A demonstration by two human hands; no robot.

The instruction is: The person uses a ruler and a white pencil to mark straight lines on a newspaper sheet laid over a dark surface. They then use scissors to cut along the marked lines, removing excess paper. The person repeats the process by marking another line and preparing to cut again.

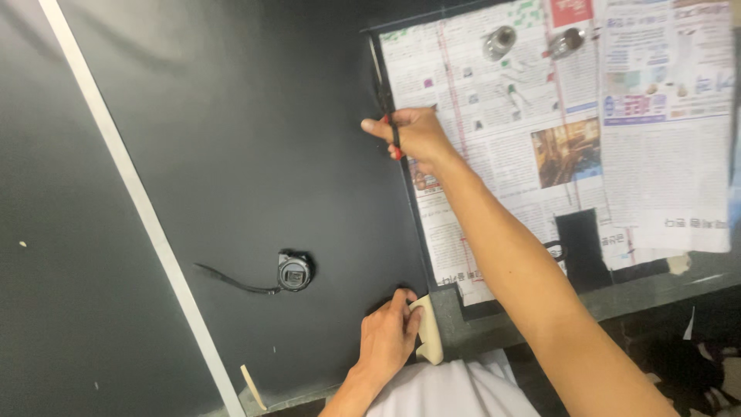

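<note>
Head view: looking down on a black board, one person's two bare hands at work, listed near to far.
Shirt: white cloth (455, 390) at the bottom edge, nearest the camera.
Left hand: left hand (388, 333) lies knuckles up at the near edge of the black board (255, 154), fingers curled round a roll of masking tape (429, 330); closed on the roll, thumb side hidden.
Tape roll: cream-coloured, standing on edge at the lower corner of the papered panel, touching the left fingers.
Tape scrap: short cream strip (251, 386) lying at the board's near edge, left of the hand, well apart from it.
Tape measure: small black case (294, 271) on the board beyond the left hand, its dark strap trailing off to the left; no hand touches it.
White strip: long pale line (139, 201) running diagonally across the board, left of the tape measure.
Right hand: right hand (413, 133) reaches far out, arm extended, fingers closed round a thin dark tool with a red handle (394, 137); blade lies along the panel's left edge.
Newspaper: sheets of newspaper (556, 131) cover the panel to the right of that edge.
Fittings: two round metal fittings (499, 42) on the newspaper at the far end.
</note>
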